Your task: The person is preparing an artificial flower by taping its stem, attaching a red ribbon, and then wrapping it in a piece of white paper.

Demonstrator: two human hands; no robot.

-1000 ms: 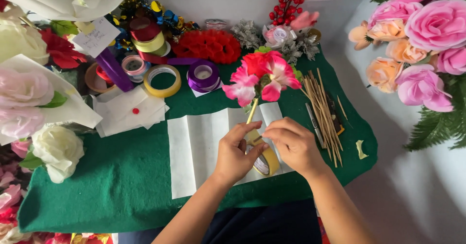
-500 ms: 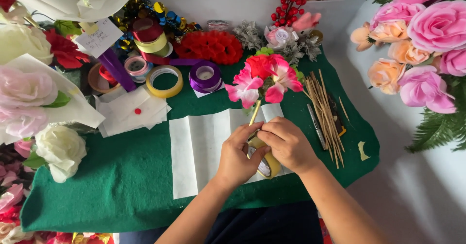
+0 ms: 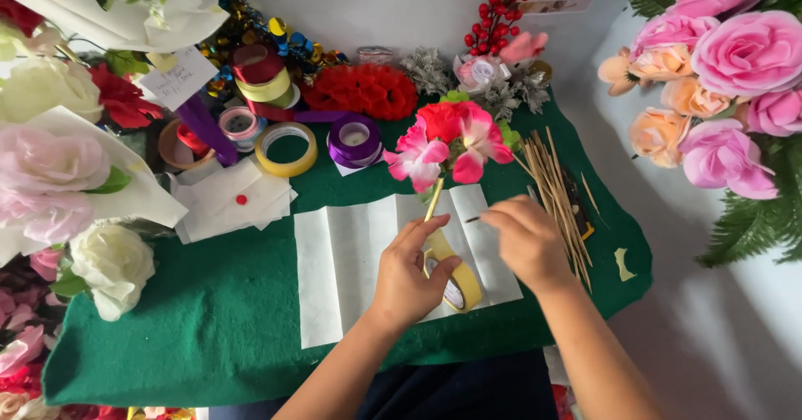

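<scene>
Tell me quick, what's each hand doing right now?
Left hand holds yellow tape roll and flower stem. Right hand pinches a thin dark strip end. Wooden sticks lie beside it.

head view, close, straight down

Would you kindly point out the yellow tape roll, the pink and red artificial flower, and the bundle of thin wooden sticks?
Yellow tape roll (image 3: 464, 285): head view, on its outer band.
Pink and red artificial flower (image 3: 451, 140): head view, on its petals.
Bundle of thin wooden sticks (image 3: 553, 179): head view, on the upper ends.
</scene>
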